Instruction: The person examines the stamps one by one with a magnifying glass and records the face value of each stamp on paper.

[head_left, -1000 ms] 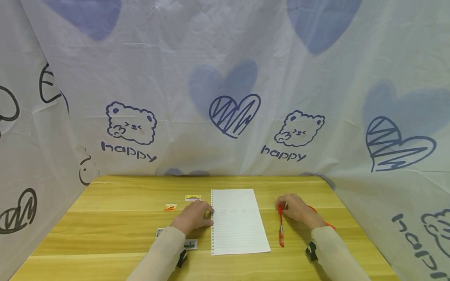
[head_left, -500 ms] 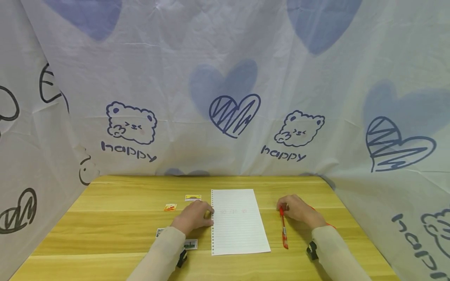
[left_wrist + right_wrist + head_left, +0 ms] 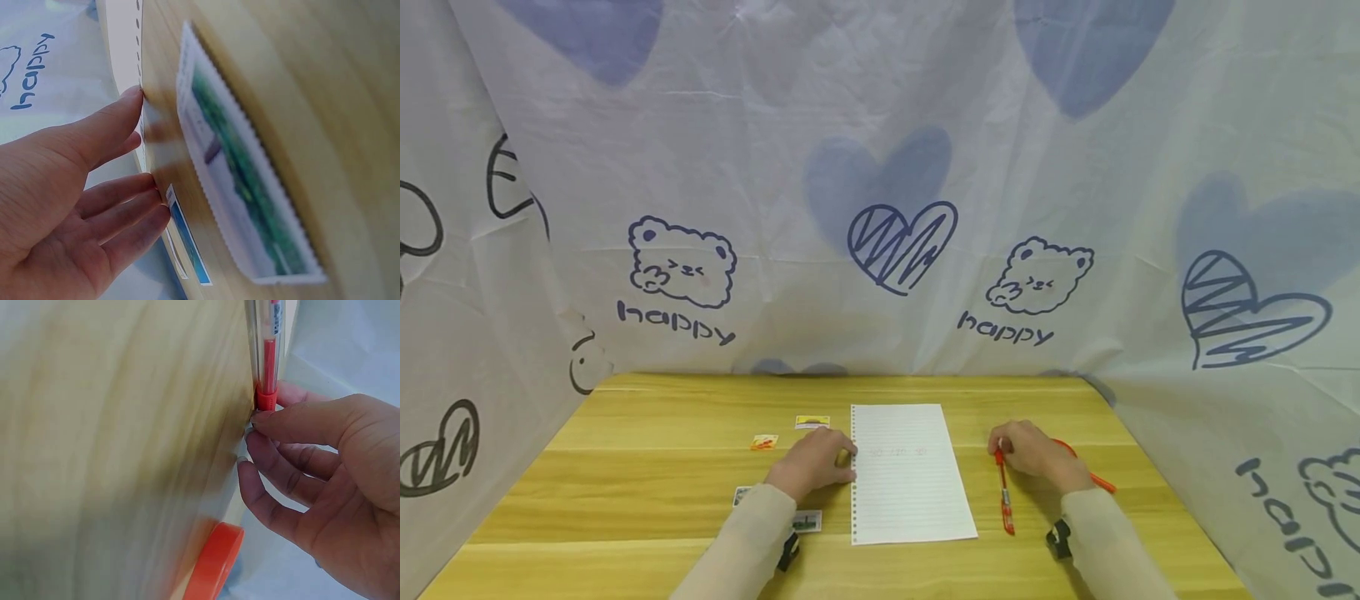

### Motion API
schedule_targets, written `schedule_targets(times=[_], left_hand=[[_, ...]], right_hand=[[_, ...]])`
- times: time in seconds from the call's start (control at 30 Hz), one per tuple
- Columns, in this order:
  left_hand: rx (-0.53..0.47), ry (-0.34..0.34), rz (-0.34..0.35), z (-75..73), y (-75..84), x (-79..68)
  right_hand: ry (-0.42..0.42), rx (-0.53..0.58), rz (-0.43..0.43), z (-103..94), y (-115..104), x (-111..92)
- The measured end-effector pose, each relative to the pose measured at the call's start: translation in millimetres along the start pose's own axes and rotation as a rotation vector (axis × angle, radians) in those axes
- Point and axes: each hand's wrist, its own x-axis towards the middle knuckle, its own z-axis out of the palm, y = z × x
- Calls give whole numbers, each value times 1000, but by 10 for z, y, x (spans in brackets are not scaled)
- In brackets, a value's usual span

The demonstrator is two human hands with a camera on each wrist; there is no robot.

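Observation:
A lined white sheet of paper (image 3: pixel 910 500), punched along its left edge, lies on the wooden table with faint reddish writing across it. At that punched edge rests my left hand (image 3: pixel 808 463), its fingers relaxed and its fingertips down by the holes. My right hand (image 3: pixel 1033 454) pinches one end of a clear-barrelled red pen (image 3: pixel 1006 498) to the right of the sheet. In the right wrist view, thumb and fingers meet at the pen's red grip (image 3: pixel 267 400). Several stamps lie around my left arm, including one with a green landscape (image 3: pixel 240 181).
A yellow stamp (image 3: pixel 812 422) and an orange one (image 3: pixel 764 442) lie beyond my left hand; a grey one (image 3: pixel 741 495) is half under the sleeve. An orange-red round-rimmed thing (image 3: pixel 215 562) sits behind my right hand. Printed cloth (image 3: pixel 790 275) walls the table's back and sides.
The pen's free end has swung a little to the right and toward me, while my right hand has shifted slightly. My left hand and the paper stay in place.

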Motion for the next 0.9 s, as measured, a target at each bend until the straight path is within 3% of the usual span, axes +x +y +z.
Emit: schedule_targets(times=[0.2,0.6,0.9], left_hand=[[-3,-7,0,-9,18,15],[23,-22,7,-24,26,23],[31,-5,58,-10,-7,35]], right_hand=[[8,32,70,26,37,-28],[53,154,128,-80,-45,-51],[50,193,100,-162,-165,-34]])
